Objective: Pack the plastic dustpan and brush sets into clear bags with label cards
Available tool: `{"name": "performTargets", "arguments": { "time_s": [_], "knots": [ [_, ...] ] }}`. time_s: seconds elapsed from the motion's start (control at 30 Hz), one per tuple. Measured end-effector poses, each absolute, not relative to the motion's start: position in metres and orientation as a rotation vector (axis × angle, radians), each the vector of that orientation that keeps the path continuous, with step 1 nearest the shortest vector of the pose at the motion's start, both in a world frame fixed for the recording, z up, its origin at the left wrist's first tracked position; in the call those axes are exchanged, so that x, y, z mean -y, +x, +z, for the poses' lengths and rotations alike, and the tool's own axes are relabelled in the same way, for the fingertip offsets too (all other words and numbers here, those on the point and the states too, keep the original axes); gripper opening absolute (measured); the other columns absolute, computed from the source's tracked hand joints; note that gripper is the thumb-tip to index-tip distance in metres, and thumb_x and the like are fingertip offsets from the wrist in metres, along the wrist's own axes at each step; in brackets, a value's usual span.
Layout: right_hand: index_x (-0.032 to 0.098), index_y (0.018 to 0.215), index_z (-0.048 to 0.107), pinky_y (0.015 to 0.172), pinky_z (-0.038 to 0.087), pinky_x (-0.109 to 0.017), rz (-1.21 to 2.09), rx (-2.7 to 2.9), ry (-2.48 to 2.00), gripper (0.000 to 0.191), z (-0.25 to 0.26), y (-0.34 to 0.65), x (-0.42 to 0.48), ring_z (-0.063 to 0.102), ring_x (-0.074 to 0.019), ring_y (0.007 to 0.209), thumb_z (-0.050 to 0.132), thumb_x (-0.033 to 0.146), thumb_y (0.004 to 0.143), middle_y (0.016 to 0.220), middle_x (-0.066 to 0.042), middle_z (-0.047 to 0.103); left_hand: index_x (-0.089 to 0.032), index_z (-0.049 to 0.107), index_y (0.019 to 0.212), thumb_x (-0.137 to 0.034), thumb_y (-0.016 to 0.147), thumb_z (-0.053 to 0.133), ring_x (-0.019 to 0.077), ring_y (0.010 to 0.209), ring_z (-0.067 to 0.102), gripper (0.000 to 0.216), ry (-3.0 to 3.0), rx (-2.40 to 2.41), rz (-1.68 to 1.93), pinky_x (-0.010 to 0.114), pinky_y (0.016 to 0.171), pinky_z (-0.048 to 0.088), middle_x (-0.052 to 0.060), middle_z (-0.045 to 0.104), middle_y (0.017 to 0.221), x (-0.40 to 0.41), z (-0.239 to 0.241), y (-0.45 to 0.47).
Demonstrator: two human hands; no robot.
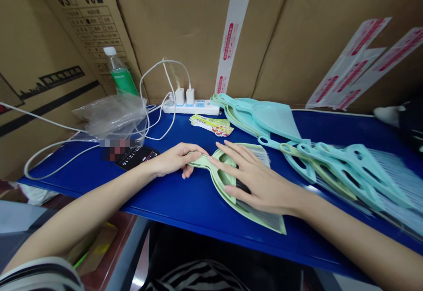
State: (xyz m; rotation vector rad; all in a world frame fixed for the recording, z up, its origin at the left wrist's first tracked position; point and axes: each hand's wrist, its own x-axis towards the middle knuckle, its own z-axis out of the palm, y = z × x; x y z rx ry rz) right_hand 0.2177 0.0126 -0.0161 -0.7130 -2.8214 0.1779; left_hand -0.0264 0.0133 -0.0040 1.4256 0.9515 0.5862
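Note:
A light green dustpan (218, 190) lies on the blue table with a matching green hand brush (226, 177) nested on it. My left hand (178, 158) is closed round the stacked handles, with the thumb on top. Flat over the brush head lies my right hand (256, 178), its fingers spread and pressing lightly on or touching the brush. It covers much of the brush and part of the pan. Pale bristles (263, 153) show past the fingers at the far side.
Several turquoise dustpans (276, 117) are stacked behind, and several brushes (350, 176) lie to the right. Colourful labels (213, 126) sit near a white power strip (198, 107). At left are a phone (137, 156), plastic bags (114, 117), cables and a bottle (122, 75). Cardboard boxes (191, 31) stand behind.

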Motion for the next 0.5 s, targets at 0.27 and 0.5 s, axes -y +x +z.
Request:
{"name": "performTargets", "arguments": {
  "time_s": [0.27,0.5],
  "knots": [
    [0.028,0.151,0.023,0.108,0.024,-0.061,0.190,2.831,-0.727,0.060,-0.0149,0.2174,-0.0107,0.013,-0.0343,0.144,0.035,0.049,0.096,0.158,-0.014,0.020,-0.011,0.060,0.103,-0.042,0.087,0.058,0.0064,0.038,0.048,0.035,1.450,-0.964,0.578,0.017,0.039,0.035,-0.006,0.054,0.048,-0.0119,-0.0027,-0.0271],
    [0.028,0.152,0.019,0.109,0.023,-0.062,0.214,2.837,-0.726,0.061,-0.0155,0.2173,-0.0105,0.010,-0.0340,0.144,0.035,0.048,0.096,0.158,-0.014,0.018,-0.011,0.059,0.104,-0.044,0.086,0.058,0.0067,0.038,0.047,0.037,1.474,-0.973,0.571,0.017,0.040,0.035,-0.006,0.053,0.048,-0.0113,-0.0022,-0.0270]
  ]
}}
